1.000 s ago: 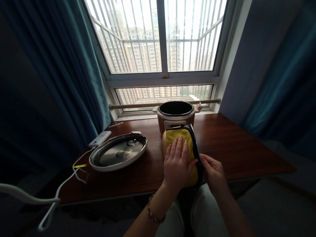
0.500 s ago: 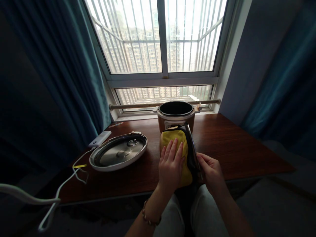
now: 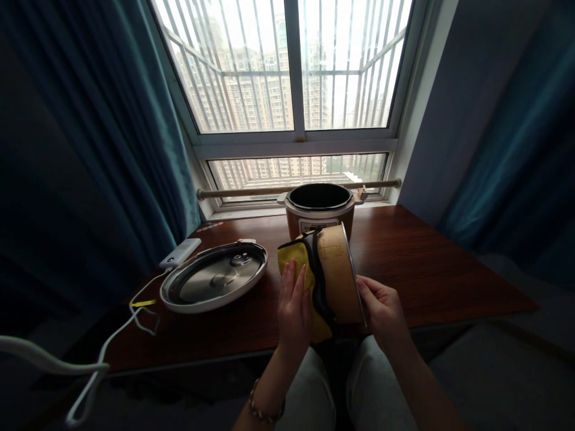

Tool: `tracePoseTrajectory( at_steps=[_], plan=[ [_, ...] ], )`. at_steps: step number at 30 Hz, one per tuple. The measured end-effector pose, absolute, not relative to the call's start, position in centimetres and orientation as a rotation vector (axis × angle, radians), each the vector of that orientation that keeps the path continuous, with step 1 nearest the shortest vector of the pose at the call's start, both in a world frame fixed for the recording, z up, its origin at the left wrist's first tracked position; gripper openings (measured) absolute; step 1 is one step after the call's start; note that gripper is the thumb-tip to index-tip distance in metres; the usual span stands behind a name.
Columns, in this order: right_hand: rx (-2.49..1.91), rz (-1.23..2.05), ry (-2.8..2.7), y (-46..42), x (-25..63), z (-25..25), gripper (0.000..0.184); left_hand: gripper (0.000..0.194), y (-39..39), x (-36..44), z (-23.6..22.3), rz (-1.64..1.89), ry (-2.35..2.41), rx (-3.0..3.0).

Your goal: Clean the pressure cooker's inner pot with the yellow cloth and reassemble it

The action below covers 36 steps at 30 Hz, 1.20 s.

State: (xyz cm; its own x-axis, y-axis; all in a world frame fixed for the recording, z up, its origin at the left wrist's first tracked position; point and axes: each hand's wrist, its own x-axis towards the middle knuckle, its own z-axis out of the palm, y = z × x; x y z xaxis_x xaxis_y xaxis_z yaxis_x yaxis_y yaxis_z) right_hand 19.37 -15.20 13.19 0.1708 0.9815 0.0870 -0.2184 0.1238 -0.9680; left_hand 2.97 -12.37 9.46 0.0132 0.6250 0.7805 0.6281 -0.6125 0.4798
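Your right hand (image 3: 381,308) has its fingers pinched on the rim of the pot (image 3: 339,272), tipped sideways on your side of the cooker (image 3: 309,214). Your left hand (image 3: 293,311) presses the cloth (image 3: 300,251) against the pot, fingers outstretched. Left of the cooker lies the lid (image 3: 211,281).

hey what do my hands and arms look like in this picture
Your left hand is ungloved, with a patterned dark-and-light bracelet around its wrist. Your right hand is ungloved too, with nothing visible on its wrist. No sleeves show.
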Motion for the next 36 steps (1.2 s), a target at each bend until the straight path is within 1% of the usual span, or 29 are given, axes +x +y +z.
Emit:
tracePoseTrajectory(
  at_steps=[6, 10, 20, 27, 33, 36],
  plan=[
    [-1.042, 1.094, -0.964, -15.2, 19.7, 12.9, 0.041, 0.045, -12.5, 2.8, 8.2, -2.054, -1.485, -2.214],
    [-1.041, 1.094, -0.975, -15.1, 19.8, 12.8, 0.04, 0.045, -12.8, 3.0, 8.0, -2.165, -1.532, -2.207],
    [-1.048, 1.057, -0.945, -14.5, 20.5, 12.1, 0.042, 0.042, -12.2, 3.3, 8.0, -2.107, -1.592, -2.224],
    [-0.929, 1.164, -0.877, -14.3, 21.3, 11.8, 0.038, 0.043, -12.2, 4.0, 8.6, -2.078, -1.566, -2.263],
    [-0.97, 1.159, -0.86, -15.0, 22.1, 10.1, 0.046, 0.044, -12.3, 4.6, 8.8, -2.112, -1.608, -2.254],
    [-1.016, 1.133, -0.923, -15.7, 21.9, 9.0, 0.044, 0.043, -12.5, 4.7, 8.6, -2.16, -1.631, -2.24]
  ],
)
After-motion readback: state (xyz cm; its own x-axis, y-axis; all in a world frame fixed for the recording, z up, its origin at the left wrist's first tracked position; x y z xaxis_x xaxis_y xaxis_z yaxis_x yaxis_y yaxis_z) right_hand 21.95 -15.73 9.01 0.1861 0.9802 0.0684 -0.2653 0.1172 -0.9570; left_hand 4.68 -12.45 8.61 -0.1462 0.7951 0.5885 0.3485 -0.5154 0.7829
